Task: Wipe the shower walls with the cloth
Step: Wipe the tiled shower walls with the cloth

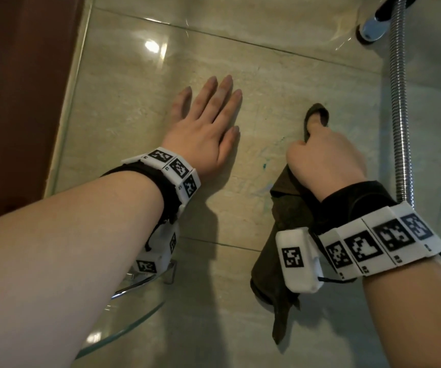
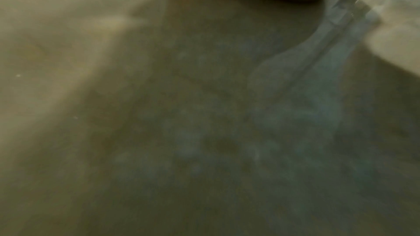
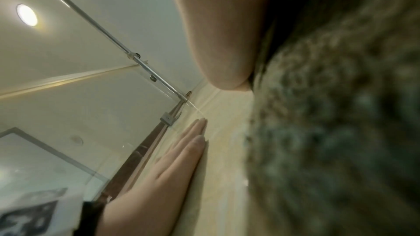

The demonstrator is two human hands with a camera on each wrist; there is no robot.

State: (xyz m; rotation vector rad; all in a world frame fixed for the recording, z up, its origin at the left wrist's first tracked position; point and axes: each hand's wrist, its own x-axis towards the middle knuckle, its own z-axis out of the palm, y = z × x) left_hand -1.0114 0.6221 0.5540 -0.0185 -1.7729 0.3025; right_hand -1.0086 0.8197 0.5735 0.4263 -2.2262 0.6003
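— Cloth [image 1: 280, 208], where is it?
— Bunched in the right hand [image 1: 325, 160], whose grip is curled round it, thumb poking through a fold at the top. It is pressed to the tiled wall [image 1: 139, 107], and its long axis runs down past the wrist, the loose tail hanging below.
— And the other hand?
— The left hand [image 1: 203, 131] lies flat on the same wall, fingers straight, holding nothing, just beside the cloth toward the glass panel [image 1: 78, 75].
— Which way should the next stroke go, do you think?
— Probably across the faint bluish marks [image 1: 264, 166] between the hands.
— Counts?
— One cloth, two hands, one metal hose [image 1: 400, 115], one glass corner shelf [image 1: 123, 322].
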